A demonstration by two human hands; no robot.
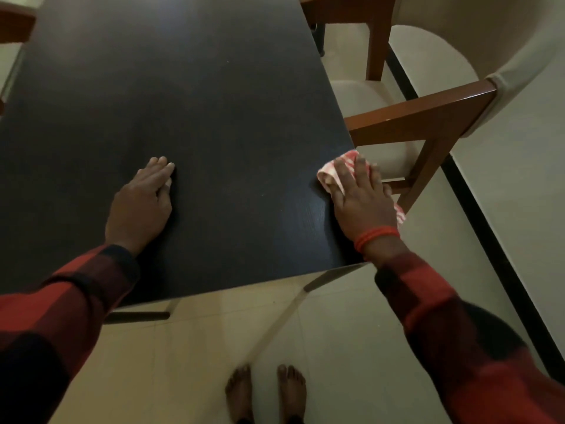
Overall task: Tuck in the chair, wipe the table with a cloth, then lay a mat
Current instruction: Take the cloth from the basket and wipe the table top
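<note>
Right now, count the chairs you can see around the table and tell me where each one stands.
3. One chair is tucked against the table's right edge, a second shows at the top right, and part of a third at the top left. Others may be out of frame.

A dark, matte tabletop (189, 96) fills most of the view, its near corner jutting over pale floor tiles (351, 347). A red-and-white cloth (328, 174) lies at its right edge, pressed under the right grip (360, 197). The left grip (143, 200) lies flat, palm down, near the middle.
</note>
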